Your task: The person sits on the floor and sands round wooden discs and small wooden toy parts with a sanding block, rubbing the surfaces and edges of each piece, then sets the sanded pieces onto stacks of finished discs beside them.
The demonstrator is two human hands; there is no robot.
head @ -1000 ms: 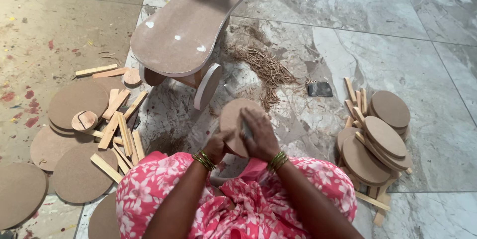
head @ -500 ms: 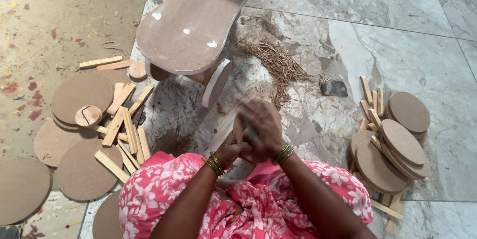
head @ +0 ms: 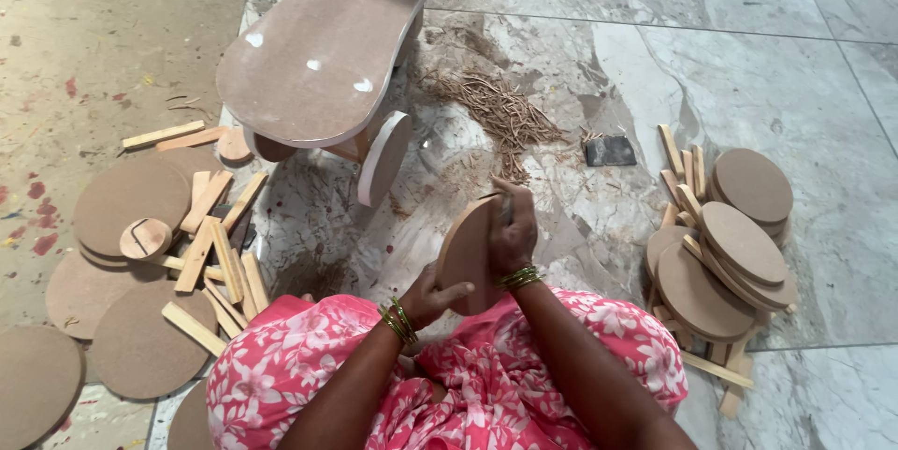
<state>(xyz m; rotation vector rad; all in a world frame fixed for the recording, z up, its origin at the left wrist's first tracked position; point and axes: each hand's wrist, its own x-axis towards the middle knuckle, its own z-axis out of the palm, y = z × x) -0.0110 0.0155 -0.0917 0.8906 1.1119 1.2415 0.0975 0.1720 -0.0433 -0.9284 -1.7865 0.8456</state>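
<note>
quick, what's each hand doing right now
Left hand: closed on the lower edge of the oval wooden disc, holding it on edge.
Right hand: closed over the disc's upper edge.

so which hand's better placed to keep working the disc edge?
Probably right: the right hand sits on the upper edge of the disc, while the left hand supports it from below.

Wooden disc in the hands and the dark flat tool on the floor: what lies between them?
In the head view, only bare marble floor separates the wooden disc from the dark tool; the heap of shavings sits farther left.
</note>
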